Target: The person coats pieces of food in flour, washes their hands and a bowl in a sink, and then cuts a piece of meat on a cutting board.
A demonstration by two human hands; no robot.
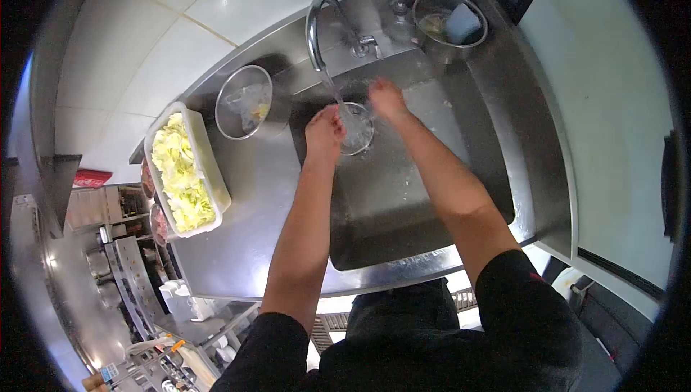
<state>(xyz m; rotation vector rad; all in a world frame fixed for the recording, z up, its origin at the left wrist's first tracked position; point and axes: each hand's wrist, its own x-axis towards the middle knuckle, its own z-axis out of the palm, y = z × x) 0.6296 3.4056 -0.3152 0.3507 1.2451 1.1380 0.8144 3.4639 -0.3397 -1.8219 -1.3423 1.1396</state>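
Observation:
Water runs from the curved chrome faucet into a small round bowl inside the steel sink. My left hand is at the bowl's left rim, its fingers curled and closed on the edge beside the stream. Off the bowl's upper right side, my right hand is raised over the sink, its fingers smeared by motion. Splashing water blurs the inside of the bowl.
Left of the sink, a metal bowl holds a clear plastic bag and yellowish scraps. Beside it stands a white tub of chopped cabbage. A metal container with a blue-grey sponge sits at the back right corner, next to a glass bottle.

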